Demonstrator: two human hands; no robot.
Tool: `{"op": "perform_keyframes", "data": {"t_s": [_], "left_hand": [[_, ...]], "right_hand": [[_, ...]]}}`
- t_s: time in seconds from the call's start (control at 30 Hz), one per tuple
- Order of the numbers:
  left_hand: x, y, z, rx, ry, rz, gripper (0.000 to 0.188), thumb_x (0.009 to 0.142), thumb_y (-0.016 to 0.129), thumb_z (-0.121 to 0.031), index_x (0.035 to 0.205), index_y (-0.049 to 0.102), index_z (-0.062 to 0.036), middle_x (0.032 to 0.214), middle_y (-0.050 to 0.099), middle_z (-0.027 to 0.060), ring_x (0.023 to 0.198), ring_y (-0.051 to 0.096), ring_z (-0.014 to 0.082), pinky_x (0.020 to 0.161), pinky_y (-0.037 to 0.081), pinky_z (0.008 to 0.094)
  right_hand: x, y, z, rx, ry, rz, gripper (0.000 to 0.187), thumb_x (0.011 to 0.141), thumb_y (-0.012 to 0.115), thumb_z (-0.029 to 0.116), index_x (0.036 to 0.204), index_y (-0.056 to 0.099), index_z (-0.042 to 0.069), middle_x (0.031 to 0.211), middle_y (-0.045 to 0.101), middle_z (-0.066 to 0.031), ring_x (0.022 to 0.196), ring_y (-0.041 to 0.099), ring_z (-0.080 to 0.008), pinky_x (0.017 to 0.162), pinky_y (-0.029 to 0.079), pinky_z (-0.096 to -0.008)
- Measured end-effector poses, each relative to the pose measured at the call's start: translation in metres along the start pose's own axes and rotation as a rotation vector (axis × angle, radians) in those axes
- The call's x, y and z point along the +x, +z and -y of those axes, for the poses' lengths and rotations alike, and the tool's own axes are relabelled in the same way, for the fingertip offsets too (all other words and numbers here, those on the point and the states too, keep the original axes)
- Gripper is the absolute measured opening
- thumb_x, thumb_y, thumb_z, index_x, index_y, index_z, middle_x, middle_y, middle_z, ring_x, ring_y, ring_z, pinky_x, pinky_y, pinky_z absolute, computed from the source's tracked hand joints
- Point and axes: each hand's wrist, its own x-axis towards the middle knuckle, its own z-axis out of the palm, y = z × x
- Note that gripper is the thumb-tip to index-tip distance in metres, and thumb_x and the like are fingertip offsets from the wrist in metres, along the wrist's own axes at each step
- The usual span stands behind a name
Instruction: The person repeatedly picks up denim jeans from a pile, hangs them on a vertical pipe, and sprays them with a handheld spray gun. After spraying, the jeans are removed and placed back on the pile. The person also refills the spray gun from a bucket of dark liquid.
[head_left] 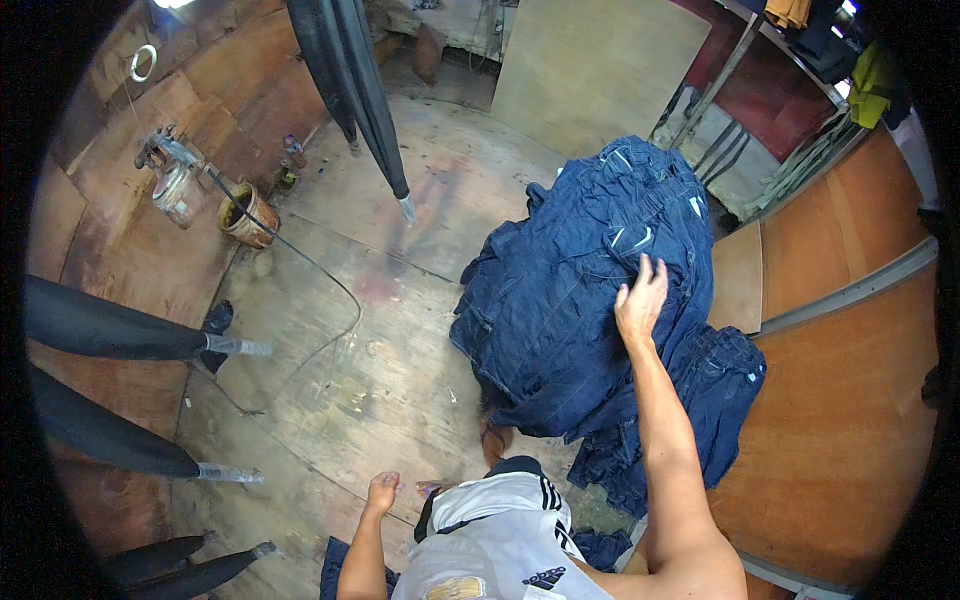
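A large heap of dark blue denim garments [560, 300], apparently jeans, rises in front of me and to the right. My right hand [642, 300] reaches over it with fingers apart, at a pale-marked piece near the top; whether the fingertips touch the cloth I cannot tell. Nothing is in that hand. Low beside my body, my left hand [383, 492] is loosely curled, with no object showing in it. More denim [725, 375] spills down the heap's right side, and another dark blue piece [335, 565] lies by my left forearm.
Black inflated-looking leg forms [120, 320] with clear-wrapped ends jut in from the left; another pair [350, 90] hangs ahead. A spray gun with a cup [175, 185] hangs near a stained bucket [248, 215]; its hose [330, 265] trails across the floor. Wooden panels [850, 400] stand right.
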Motion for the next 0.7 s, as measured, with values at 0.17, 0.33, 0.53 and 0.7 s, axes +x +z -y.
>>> {"op": "perform_keyframes", "data": {"t_s": [0.17, 0.33, 0.53, 0.7], "left_hand": [[-0.012, -0.056, 0.082, 0.407, -0.238, -0.083, 0.026, 0.095, 0.061, -0.016, 0.11, 0.065, 0.0049, 0.084, 0.07, 0.0194, 0.067, 0.068, 0.0239, 0.063, 0.056, 0.0354], [-0.044, -0.053, 0.091, -0.038, -0.465, -0.146, 0.021, 0.096, 0.06, -0.015, 0.11, 0.063, 0.0005, 0.079, 0.069, 0.0169, 0.054, 0.062, 0.021, 0.045, 0.048, 0.034], [-0.048, 0.001, 0.057, -0.046, -0.385, -0.041, 0.02, 0.098, 0.059, -0.016, 0.11, 0.063, -0.001, 0.078, 0.071, 0.0117, 0.057, 0.062, 0.0172, 0.047, 0.047, 0.0306], [-0.025, 0.025, 0.001, 0.277, -0.149, 0.039, 0.025, 0.099, 0.06, -0.02, 0.111, 0.065, 0.0016, 0.08, 0.072, 0.0101, 0.066, 0.065, 0.0189, 0.061, 0.051, 0.0318]], "right_hand": [[0.032, 0.024, -0.011, -0.575, -0.235, 0.283, 0.075, 0.089, 0.059, 0.013, 0.157, 0.029, 0.017, 0.161, 0.021, -0.0294, 0.149, 0.019, -0.048, 0.114, 0.017, -0.0704], [0.08, 0.013, -0.034, -0.6, -0.077, 0.375, 0.09, 0.084, 0.071, 0.015, 0.159, 0.02, 0.019, 0.156, 0.03, -0.026, 0.143, 0.031, -0.047, 0.107, 0.036, -0.0667], [0.095, -0.036, -0.026, 0.162, 0.054, -0.042, 0.064, 0.078, 0.07, 0.004, 0.14, 0.053, 0.006, 0.118, 0.066, -0.0263, 0.108, 0.067, -0.0377, 0.097, 0.051, -0.0434], [0.07, -0.116, -0.032, 0.839, 0.304, -0.323, 0.054, 0.084, 0.069, 0.001, 0.136, 0.053, -0.003, 0.117, 0.068, -0.0144, 0.105, 0.064, -0.0235, 0.096, 0.049, -0.0342]]}}
